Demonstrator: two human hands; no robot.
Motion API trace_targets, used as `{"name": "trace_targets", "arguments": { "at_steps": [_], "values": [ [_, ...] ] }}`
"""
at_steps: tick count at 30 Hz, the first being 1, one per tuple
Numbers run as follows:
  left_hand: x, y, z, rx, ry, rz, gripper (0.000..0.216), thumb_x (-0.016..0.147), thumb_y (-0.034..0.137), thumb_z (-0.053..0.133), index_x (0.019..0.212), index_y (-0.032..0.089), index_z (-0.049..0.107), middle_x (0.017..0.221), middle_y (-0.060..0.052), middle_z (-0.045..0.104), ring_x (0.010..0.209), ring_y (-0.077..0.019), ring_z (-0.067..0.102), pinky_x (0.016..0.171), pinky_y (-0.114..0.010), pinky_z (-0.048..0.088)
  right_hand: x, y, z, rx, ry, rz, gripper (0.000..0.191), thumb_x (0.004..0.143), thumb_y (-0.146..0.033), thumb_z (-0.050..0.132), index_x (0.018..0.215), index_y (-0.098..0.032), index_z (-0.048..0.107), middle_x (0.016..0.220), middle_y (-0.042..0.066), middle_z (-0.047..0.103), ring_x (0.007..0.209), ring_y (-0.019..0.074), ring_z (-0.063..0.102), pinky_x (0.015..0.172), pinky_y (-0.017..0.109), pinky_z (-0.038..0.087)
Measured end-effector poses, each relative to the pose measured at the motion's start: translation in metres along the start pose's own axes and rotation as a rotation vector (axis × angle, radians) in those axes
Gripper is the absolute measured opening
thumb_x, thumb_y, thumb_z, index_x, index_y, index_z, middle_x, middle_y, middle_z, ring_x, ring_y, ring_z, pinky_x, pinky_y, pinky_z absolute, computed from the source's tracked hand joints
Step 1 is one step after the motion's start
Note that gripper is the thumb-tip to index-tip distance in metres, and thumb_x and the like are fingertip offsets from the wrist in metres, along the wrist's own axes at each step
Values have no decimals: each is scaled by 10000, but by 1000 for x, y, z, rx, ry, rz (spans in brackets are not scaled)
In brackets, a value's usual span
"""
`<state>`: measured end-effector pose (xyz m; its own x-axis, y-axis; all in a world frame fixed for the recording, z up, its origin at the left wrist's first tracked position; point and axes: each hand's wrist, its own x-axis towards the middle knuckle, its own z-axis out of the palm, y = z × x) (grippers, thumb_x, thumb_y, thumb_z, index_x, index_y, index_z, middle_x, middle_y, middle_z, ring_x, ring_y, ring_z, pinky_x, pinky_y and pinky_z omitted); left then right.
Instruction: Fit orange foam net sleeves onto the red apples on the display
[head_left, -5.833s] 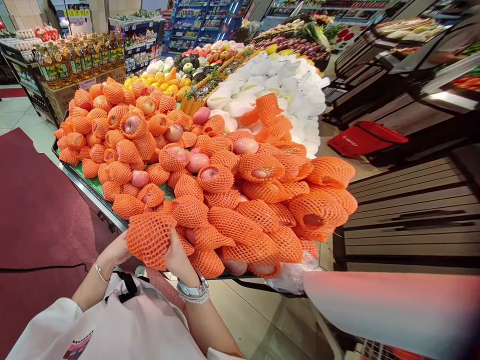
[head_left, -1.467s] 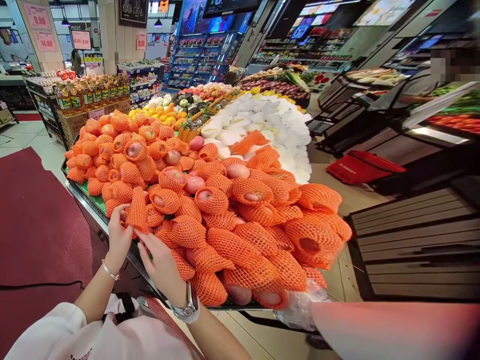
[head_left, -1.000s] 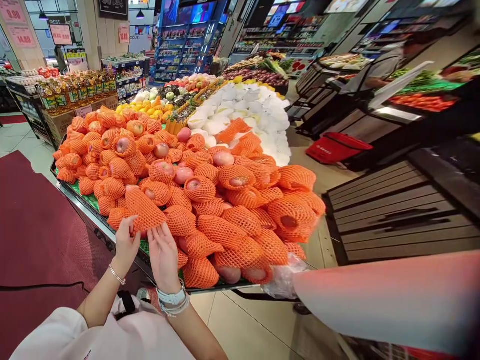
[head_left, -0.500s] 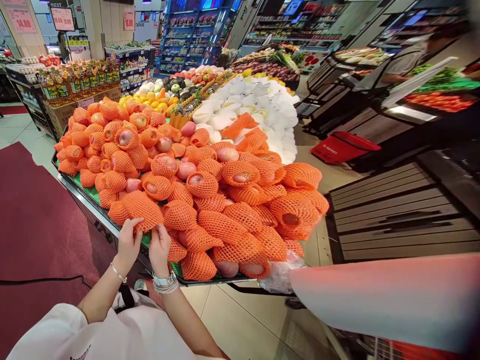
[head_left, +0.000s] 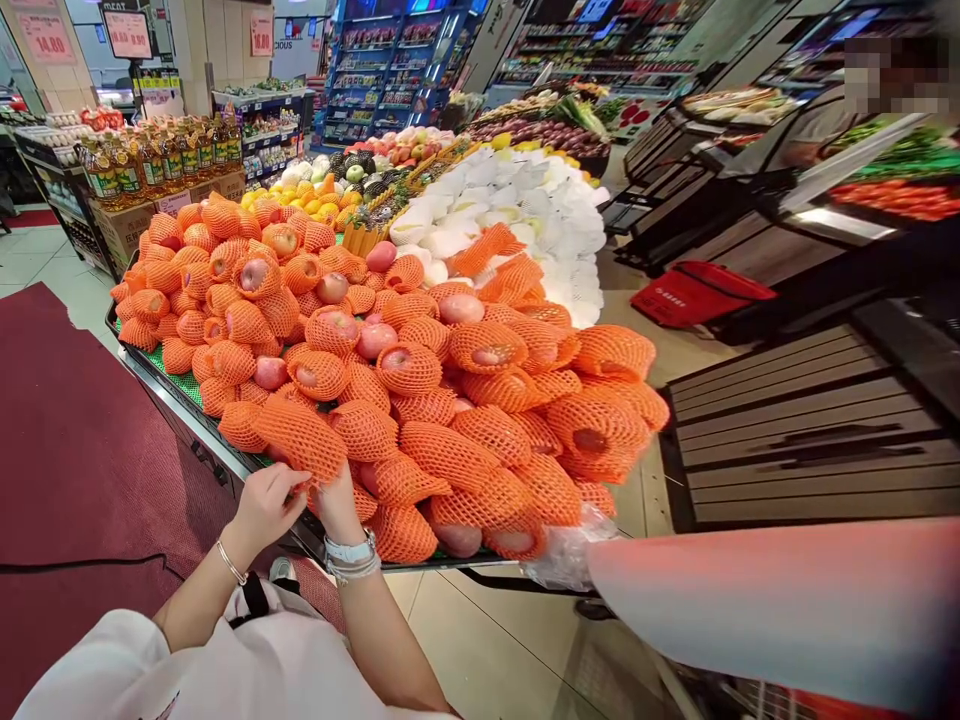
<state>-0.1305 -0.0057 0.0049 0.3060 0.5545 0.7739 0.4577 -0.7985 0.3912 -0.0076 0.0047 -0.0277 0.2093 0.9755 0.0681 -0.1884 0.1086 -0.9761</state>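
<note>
An orange foam net sleeve (head_left: 304, 435) lies at the near edge of the apple pile, bulging as if around a fruit I cannot make out. My left hand (head_left: 271, 503), a bracelet at its wrist, pinches the sleeve's near rim between thumb and fingers. Close beside it, my right hand (head_left: 336, 500), with a watch on the wrist, reaches up into or under the same sleeve. Its fingers are hidden by the netting. Around them lie several apples in orange nets, one bare-ended apple (head_left: 270, 373) just behind.
The apples rest in a display stand (head_left: 187, 425) with a metal edge. White-wrapped fruit (head_left: 517, 200) is heaped beyond. A roll of plastic bags (head_left: 750, 600) juts in at the right. A red basket (head_left: 697, 293) and a wooden-slatted stand (head_left: 795, 420) are farther right.
My right hand has slid up so that the net now covers its fingers. My left hand has shifted slightly right and down, drawing the sleeve's rim with it.
</note>
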Motion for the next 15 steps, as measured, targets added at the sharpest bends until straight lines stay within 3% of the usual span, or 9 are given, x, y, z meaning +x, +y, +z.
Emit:
{"name": "trace_targets", "arguments": {
  "at_steps": [2, 4, 6, 9, 12, 15],
  "values": [
    [2, -1, -6, 3, 71, -20, 185, 924, 283, 549, 1083, 196, 586, 805, -35, 622, 730, -169, 600, 653, -285, 499, 0, 4, 1, 28, -5, 20, 272, 750, -363, 603, 972, -221, 666, 1060, 114, 711, 1071, 236, 635, 951, 390, 541],
    [7, -3, -14, 39, 169, -119, 391, 930, 465, 533, 1205, 187, 534, 1022, -108, 617, 952, -236, 595, 820, -392, 515, 0, 7, 0, 23, -8, 25, 237, 786, -371, 595, 945, -214, 675, 1070, 120, 711, 1101, 231, 628, 955, 390, 537],
    [14, -5, -22, 64, 132, -257, 472, 943, 549, 473, 1251, 193, 506, 1150, -136, 581, 1088, -271, 548, 935, -460, 473, -1, 8, -1, 23, -7, 27, 244, 834, -381, 554, 931, -195, 679, 1061, 117, 714, 1091, 217, 637, 952, 399, 538],
    [24, -5, -29, 52, 67, -363, 366, 938, 510, 524, 1157, 216, 529, 1095, -95, 582, 1066, -252, 544, 952, -442, 462, -4, 5, -3, 56, 28, 63, 251, 882, -349, 512, 919, -171, 684, 1026, 111, 723, 1046, 205, 657, 923, 417, 552],
    [29, -2, -32, 91, 71, -336, 308, 903, 455, 613, 1093, 220, 552, 1058, -75, 573, 1034, -243, 536, 949, -433, 458, -8, 0, -6, 107, 99, 132, 116, 849, -253, 610, 899, -195, 698, 1000, 92, 736, 1053, 203, 650, 958, 406, 538],
    [33, 0, -34, 191, -99, -267, 294, 891, 414, 642, 1108, 224, 586, 1066, -75, 602, 1041, -258, 511, 977, -464, 425, -11, -3, -5, 119, 127, 147, 99, 855, -258, 674, 936, -206, 695, 1030, 68, 730, 1036, 193, 655, 976, 418, 533]
  ]
}}
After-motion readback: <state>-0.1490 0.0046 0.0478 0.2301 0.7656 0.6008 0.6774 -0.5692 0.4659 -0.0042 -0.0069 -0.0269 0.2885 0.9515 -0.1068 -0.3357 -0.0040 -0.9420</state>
